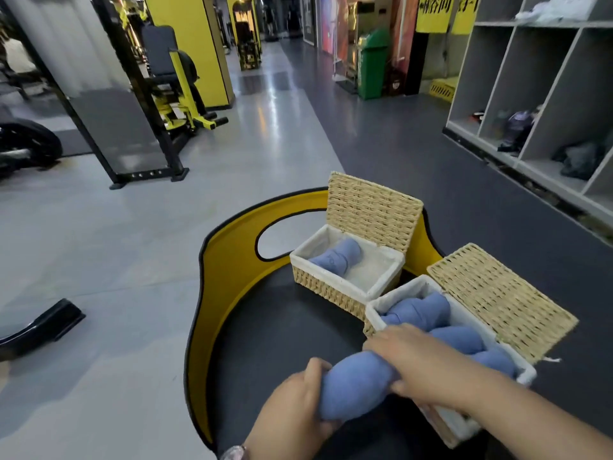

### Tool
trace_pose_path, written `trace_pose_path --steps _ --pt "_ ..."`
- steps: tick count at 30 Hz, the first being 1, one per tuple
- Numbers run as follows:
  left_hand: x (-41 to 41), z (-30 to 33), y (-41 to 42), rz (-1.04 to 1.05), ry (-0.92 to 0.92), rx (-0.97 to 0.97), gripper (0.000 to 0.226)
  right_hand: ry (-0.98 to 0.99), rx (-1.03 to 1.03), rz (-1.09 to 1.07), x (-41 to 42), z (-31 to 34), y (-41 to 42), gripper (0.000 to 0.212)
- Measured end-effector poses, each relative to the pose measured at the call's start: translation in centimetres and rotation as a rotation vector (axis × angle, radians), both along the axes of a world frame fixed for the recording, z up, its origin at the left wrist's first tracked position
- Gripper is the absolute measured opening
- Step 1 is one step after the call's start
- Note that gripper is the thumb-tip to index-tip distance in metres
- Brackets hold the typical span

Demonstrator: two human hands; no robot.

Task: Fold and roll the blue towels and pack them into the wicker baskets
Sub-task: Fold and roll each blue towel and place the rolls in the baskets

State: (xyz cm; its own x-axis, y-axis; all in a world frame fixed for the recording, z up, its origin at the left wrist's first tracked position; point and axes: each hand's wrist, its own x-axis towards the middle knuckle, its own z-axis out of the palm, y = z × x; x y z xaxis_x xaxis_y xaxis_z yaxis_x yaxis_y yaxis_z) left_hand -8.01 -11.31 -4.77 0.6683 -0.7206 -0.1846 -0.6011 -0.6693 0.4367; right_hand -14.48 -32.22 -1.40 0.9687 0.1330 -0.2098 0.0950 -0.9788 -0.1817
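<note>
Blue rolled towel (356, 383) is held in both hands: the left hand (298, 406) grips its near end, the right hand (418, 363) grips its far end beside the near wicker basket (374, 310), which holds more rolls. The far wicker basket (318, 277) on the dark table (282, 327) holds one roll.

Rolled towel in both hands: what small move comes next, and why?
Probably carry the rolled towel, held by the left hand and right hand, up and forward to the far basket. That basket holds one roll with bare liner beside it, while the near basket already looks full of rolls.
</note>
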Motion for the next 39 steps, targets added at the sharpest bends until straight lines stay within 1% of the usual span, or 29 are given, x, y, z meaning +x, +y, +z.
trace_pose_path --steps 1,3,5,7,10,12,15,17,19,20,21,23,24,28,29,30,31,33,34,35,36,37,38,39 --pt "1.0 1.2 -0.9 -0.018 -0.009 -0.086 0.052 -0.023 -0.013 -0.020 1.0 1.9 -1.4 0.035" --pt "3.4 3.4 -3.4 -0.034 -0.072 -0.250 0.049 -0.015 -0.100 -0.089 4.0 5.0 -4.2 0.035" --pt "6.4 4.9 -6.7 -0.063 -0.139 -0.278 0.047 -0.036 -0.179 -0.087 7.6 7.2 -7.0 0.031" --pt "9.4 5.5 -9.7 -0.065 -0.193 -0.263 0.047 -0.019 -0.199 -0.078 11.5 8.2 -9.8 0.030" --pt "14.7 5.6 -13.6 -0.022 -0.268 -0.152 0.041 0.052 -0.201 -0.136 16.4 7.4 -12.9 0.031" --pt "17.5 4.8 -15.6 -0.021 -0.242 -0.003 0.040 0.065 -0.191 -0.155 18.8 5.1 -14.0 0.029" --pt "20.1 2.7 -17.3 -0.056 -0.185 0.172 0.037 0.126 -0.216 -0.097 20.9 1.1 -13.9 0.021" --pt "21.0 1.1 -17.9 -0.064 -0.175 0.219 0.032 0.161 -0.278 -0.040 21.3 -0.7 -13.3 0.017" --pt "21.5 -0.8 -19.1 -0.025 -0.117 0.241 0.028 0.175 -0.333 0.000 21.3 -2.7 -12.8 0.020" --pt "21.6 -1.7 -19.8 -0.002 -0.077 0.281 0.029 0.168 -0.366 0.008 21.2 -3.7 -12.6 0.025" --pt "21.6 -2.4 -20.6 0.010 -0.035 0.343 0.036 0.161 -0.394 0.015 21.2 -4.7 -12.4 0.027" --pt "21.3 -3.2 -21.5 0.064 0.005 0.435 0.054 0.154 -0.429 0.020 21.4 -6.0 -12.1 0.025" --pt "21.2 -3.4 -21.8 0.087 0.001 0.453 0.058 0.163 -0.436 0.011 21.6 -6.2 -11.9 0.024" --pt "20.8 -2.3 -21.3 0.049 0.002 0.478 0.062 0.220 -0.412 -0.029 21.4 -5.3 -11.3 0.031" --pt "20.6 -1.8 -20.7 0.020 -0.010 0.464 0.059 0.211 -0.387 -0.044 21.0 -4.9 -11.2 0.032" --pt "20.2 -1.3 -20.0 -0.010 -0.032 0.411 0.050 0.156 -0.338 -0.066 20.4 -4.3 -11.0 0.032" --pt "19.5 -1.0 -19.1 -0.029 -0.076 0.312 0.042 0.058 -0.262 -0.099 19.6 -3.5 -11.0 0.031" --pt "17.6 -1.1 -16.6 -0.062 -0.207 0.030 0.034 -0.260 -0.130 -0.117 17.6 -1.9 -11.3 0.025" --pt "16.4 -1.4 -15.3 -0.095 -0.268 -0.089 0.034 -0.421 -0.110 -0.098 16.5 -1.1 -11.6 0.019" --pt "15.2 -2.0 -14.2 -0.142 -0.312 -0.166 0.036 -0.580 -0.103 -0.086 15.5 -0.3 -11.8 0.015" --pt "14.2 -2.6 -13.3 -0.187 -0.332 -0.196 0.042 -0.719 -0.109 -0.100 14.5 0.5 -12.0 0.015" --pt "13.4 -3.3 -12.8 -0.218 -0.346 -0.201 0.048 -0.824 -0.127 -0.150 13.6 1.1 -12.1 0.019" --pt "12.9 -4.0 -12.4 -0.231 -0.358 -0.194 0.052 -0.892 -0.160 -0.230 13.0 1.7 -12.3 0.025" --pt "12.6 -4.4 -12.1 -0.239 -0.362 -0.184 0.053 -0.914 -0.207 -0.329 12.7 2.0 -12.8 0.032"
